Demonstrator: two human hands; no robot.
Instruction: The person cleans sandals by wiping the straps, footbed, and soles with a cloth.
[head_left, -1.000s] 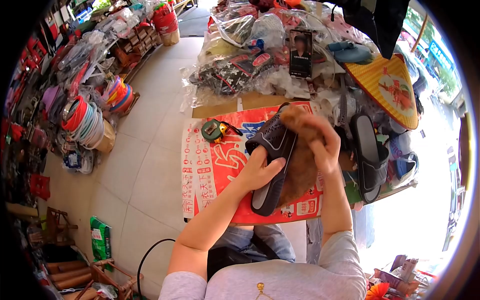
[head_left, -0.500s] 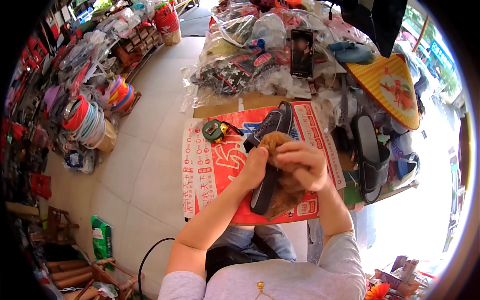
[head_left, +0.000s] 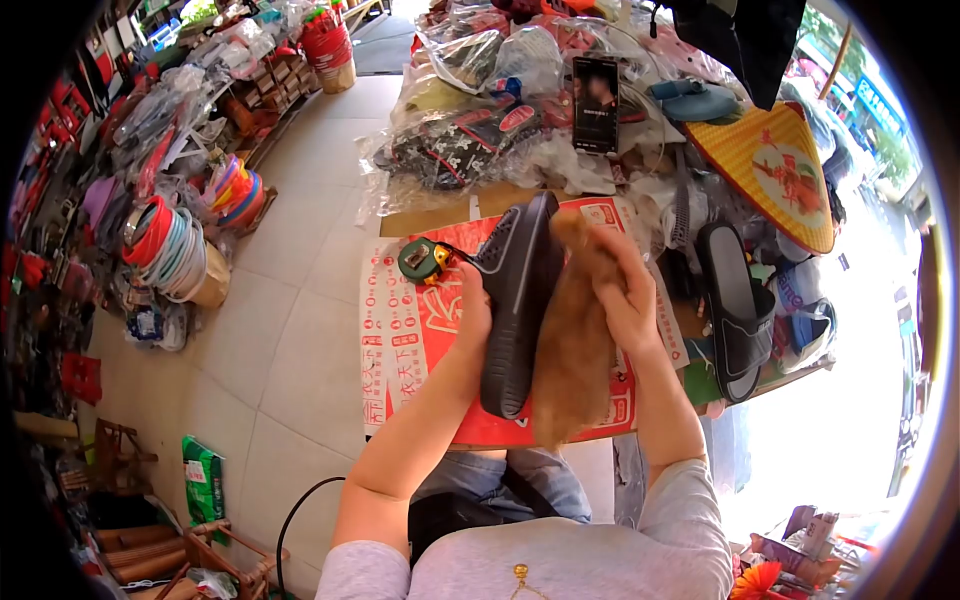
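My left hand (head_left: 474, 308) grips a black slide slipper (head_left: 508, 335) by its left side. The slipper is turned on edge, showing its ribbed side and perforated strap; my fingers are partly hidden behind it. In my right hand (head_left: 627, 292) is a fuzzy brown cloth (head_left: 578, 350) that hangs down, slightly blurred, close along the slipper's right side. Whether the cloth touches the slipper I cannot tell. A green and yellow tape measure (head_left: 421, 260) lies just left of the slipper. Under everything is a red and white printed sheet (head_left: 392, 350).
A second black slipper (head_left: 735, 310) lies at the table's right edge. Behind stand a propped phone (head_left: 596, 105), plastic-wrapped goods (head_left: 450, 150), a blue slipper (head_left: 693, 100) and a yellow conical hat (head_left: 768, 175). Buckets of goods (head_left: 175, 250) line the tiled floor (head_left: 300, 300) on the left.
The slipper has tipped from lying sole-down onto its edge, its side now showing. My left hand has shifted left to its side. My right hand has drawn the cloth off to the right.
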